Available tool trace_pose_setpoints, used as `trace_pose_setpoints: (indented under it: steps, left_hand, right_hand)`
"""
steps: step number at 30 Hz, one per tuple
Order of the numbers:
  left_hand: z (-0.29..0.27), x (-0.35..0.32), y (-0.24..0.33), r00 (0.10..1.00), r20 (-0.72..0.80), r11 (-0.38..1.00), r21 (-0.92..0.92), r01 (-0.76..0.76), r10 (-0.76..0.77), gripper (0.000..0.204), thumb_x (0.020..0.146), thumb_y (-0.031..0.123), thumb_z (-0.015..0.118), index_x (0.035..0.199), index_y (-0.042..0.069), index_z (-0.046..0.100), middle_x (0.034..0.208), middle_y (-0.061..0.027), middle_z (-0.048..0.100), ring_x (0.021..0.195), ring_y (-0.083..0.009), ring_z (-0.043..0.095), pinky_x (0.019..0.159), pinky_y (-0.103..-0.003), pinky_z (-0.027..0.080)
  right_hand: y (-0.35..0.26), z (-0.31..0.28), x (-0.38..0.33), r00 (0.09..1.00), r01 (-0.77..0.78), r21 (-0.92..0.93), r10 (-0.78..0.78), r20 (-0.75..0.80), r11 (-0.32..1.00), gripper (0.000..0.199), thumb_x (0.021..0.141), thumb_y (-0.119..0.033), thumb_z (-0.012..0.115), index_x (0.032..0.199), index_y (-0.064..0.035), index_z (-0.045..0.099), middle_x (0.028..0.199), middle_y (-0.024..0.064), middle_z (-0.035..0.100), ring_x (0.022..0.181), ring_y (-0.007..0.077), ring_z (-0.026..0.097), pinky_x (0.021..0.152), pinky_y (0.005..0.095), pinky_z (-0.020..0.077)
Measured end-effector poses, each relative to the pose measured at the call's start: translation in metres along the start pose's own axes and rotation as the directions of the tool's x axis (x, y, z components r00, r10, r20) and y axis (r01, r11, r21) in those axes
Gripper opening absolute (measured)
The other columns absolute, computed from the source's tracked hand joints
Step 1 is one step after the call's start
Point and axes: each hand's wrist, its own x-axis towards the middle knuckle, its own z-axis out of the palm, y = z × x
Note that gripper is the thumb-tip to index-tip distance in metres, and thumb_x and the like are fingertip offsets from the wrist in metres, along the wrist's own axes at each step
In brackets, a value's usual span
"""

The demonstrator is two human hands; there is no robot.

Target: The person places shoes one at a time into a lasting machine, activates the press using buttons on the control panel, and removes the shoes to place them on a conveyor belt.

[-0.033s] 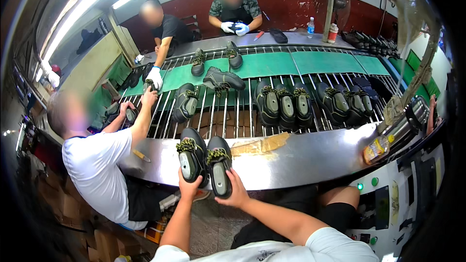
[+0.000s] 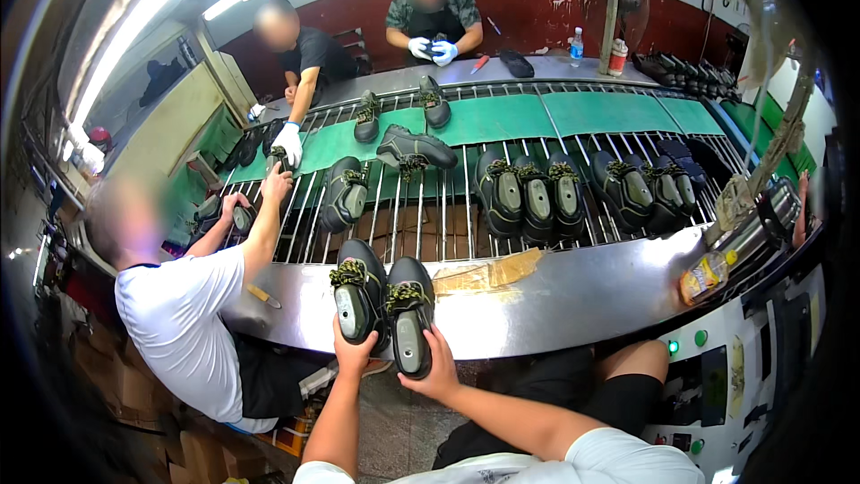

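Observation:
My left hand (image 2: 355,351) grips a black shoe (image 2: 360,260) by its heel. Yellow-and-black laces and a grey insole show on it, and the toe points away from me. Close beside it, my right hand (image 2: 436,369) is wrapped round the heel of a second, similar shoe (image 2: 410,275). Both shoes are at the near edge of the metal table (image 2: 573,291), tilted so that I look down into their openings. The fingers under each heel are partly hidden.
Beyond the table edge, a rod conveyor (image 2: 421,224) carries several black shoes (image 2: 497,193) and a green strip (image 2: 493,121). A knife (image 2: 263,296) lies left; a yellow-labelled bottle (image 2: 706,278) stands right. At left, a co-worker's hand (image 2: 276,181) and a gloved hand (image 2: 288,142) meet at a shoe.
The whole view has shifted slightly. My two hands keep hold of the same shoes, which look almost unmoved.

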Motion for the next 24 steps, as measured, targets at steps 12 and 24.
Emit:
trace_pose_setpoints:
  steps: [12,24]
  left_hand:
    - [0.098,0.149,-0.019,0.991,0.114,0.982,-0.18,-0.055,0.076,0.082,0.061,0.015,0.077,0.134,-0.002,0.042,0.118,-0.0148,0.059,0.109,-0.0227,0.057,0.097,-0.034,0.042]
    - [0.162,0.195,-0.017,0.987,0.106,0.992,-0.045,-0.115,0.12,0.086,0.063,0.013,0.076,0.138,0.004,0.036,0.12,-0.0167,0.057,0.11,-0.0256,0.056,0.096,-0.035,0.043]
  right_hand:
    - [0.03,0.055,0.077,0.903,-0.182,-0.159,0.101,-0.418,0.97,0.094,0.057,-0.03,0.085,0.134,-0.0056,0.037,0.134,0.0298,0.038,0.12,0.0476,0.042,0.099,0.0544,0.0358]
    - [0.148,-0.006,0.233,0.933,-0.274,-0.072,0.247,-0.262,0.959,0.095,0.058,-0.021,0.085,0.138,-0.0081,0.034,0.144,0.022,0.033,0.132,0.0392,0.037,0.106,0.0432,0.0366]
